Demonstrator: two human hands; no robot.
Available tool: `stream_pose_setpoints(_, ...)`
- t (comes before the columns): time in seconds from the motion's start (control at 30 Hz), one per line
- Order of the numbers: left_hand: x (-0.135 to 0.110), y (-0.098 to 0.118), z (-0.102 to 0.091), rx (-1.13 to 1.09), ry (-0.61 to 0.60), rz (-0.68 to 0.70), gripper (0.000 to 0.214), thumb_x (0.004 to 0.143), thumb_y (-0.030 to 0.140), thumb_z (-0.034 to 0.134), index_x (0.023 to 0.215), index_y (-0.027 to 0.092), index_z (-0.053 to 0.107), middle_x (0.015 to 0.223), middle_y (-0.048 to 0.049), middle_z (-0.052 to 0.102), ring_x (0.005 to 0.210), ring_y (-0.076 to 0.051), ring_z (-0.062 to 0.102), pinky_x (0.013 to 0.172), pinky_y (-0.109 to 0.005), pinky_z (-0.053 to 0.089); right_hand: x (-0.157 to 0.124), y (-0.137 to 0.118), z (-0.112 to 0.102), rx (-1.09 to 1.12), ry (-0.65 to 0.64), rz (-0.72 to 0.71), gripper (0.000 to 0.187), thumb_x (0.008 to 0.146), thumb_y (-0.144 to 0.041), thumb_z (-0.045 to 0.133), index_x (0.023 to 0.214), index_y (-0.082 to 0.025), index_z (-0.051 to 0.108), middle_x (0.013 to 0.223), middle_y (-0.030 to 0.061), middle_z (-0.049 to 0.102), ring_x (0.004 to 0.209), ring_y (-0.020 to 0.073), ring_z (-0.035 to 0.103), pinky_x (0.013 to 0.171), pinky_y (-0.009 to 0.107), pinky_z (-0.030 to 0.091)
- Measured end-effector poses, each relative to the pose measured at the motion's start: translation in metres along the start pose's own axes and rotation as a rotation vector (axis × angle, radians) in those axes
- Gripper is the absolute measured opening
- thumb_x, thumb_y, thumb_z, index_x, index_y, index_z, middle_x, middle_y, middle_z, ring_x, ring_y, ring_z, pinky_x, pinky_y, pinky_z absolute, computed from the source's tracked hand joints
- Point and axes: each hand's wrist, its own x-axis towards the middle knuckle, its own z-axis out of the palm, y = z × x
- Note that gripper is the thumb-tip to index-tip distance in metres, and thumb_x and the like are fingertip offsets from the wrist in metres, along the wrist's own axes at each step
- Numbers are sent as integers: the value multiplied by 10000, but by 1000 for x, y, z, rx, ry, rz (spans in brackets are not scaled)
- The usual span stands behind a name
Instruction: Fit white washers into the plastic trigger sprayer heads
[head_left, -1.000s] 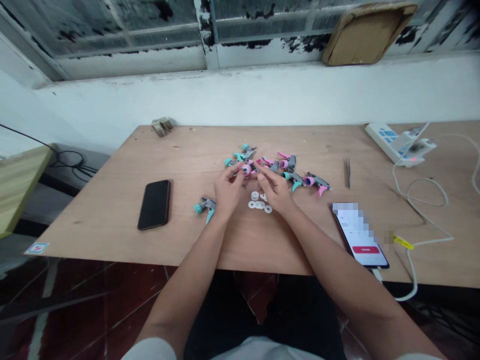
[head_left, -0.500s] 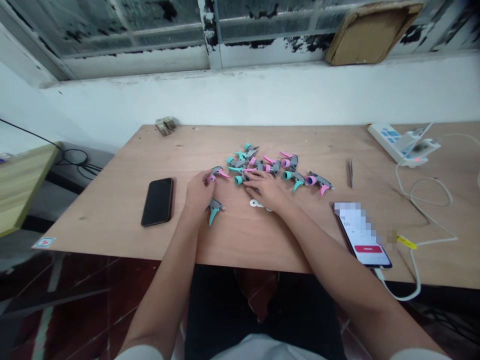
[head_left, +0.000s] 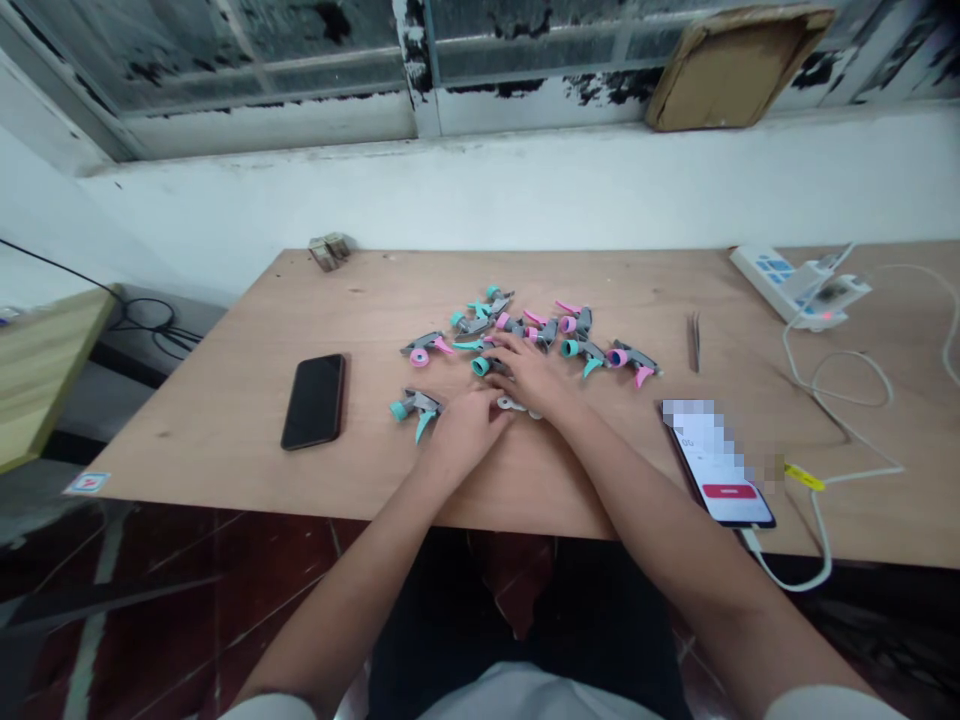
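Note:
My right hand (head_left: pixel 531 378) reaches over the front of the pile, its fingers bent around a grey spray trigger head with a teal collar (head_left: pixel 480 366). Close beside it, my left hand (head_left: pixel 471 422) has its fingers together at some small white washers (head_left: pixel 510 404); the fingertips are partly hidden, and I cannot make out what is in them. Left of my hands lie a teal-and-grey trigger head (head_left: pixel 417 407) and a pink-and-grey one (head_left: pixel 425 347). Several more pink and teal trigger heads (head_left: pixel 581 322) lie behind and to the right.
A black phone (head_left: pixel 313 402) lies on the left of the wooden table (head_left: pixel 225 440). At right are tweezers (head_left: pixel 695 343), a lit phone (head_left: pixel 716 465) on a white cable, and a power strip (head_left: pixel 780 285). A small stacked bundle (head_left: pixel 328 251) sits at the back left.
My left hand has let go of the pink-and-grey trigger head and moved right and nearer to me, to the washers. My right hand stays at the teal-collared trigger head, which has shifted slightly.

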Motion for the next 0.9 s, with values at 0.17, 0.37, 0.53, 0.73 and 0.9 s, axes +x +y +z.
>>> stream_pose_setpoints(0.17, -1, -2, 4, 89, -3, -72, 199, 941, 347, 737, 1106, 270, 818, 1169, -65, 755, 946, -242, 719, 869, -371, 560, 2, 2, 2, 91, -33, 7, 323, 958, -212, 646, 1277, -234, 696, 1429, 97, 692, 1313, 313, 617, 1124, 528, 487)
stream_pose_setpoints(0.37, 4, -6, 3, 28, 33, -153, 132, 870, 342, 810, 936, 228, 799, 1065, -65, 783, 894, -241, 727, 794, -353, 547, -2, -11, -9, -32, -27, -8, 419, 1014, -282, 595, 1429, -318, 647, 1522, 117, 609, 1371, 361, 597, 1202, 705, 345)
stream_pose_setpoints(0.53, 4, -14, 9, -47, 123, -105, 151, 808, 326, 855, 882, 230, 765, 963, -75, 798, 816, -255, 736, 698, -352, 534, -4, -9, -10, -23, -12, -17, 302, 978, -263, 662, 1272, -261, 733, 1484, 140, 610, 1342, 370, 620, 1184, 687, 386)
stream_pose_setpoints(0.73, 7, -22, 9, -298, 241, -91, 148, 845, 326, 814, 928, 215, 761, 873, -45, 788, 719, -198, 714, 699, -334, 561, -2, -1, -3, 202, 114, -14, 305, 1010, -268, 582, 1304, -242, 659, 1410, 136, 647, 1346, 309, 615, 1125, 535, 503)
stream_pose_setpoints(0.9, 32, -21, -5, -417, 497, 16, 199, 905, 349, 774, 1060, 223, 781, 1058, -63, 776, 900, -190, 728, 843, -340, 603, -2, 2, -1, 378, 194, -2, 372, 1029, -279, 519, 1395, -217, 546, 1395, 153, 660, 1202, 269, 691, 1029, 459, 572)
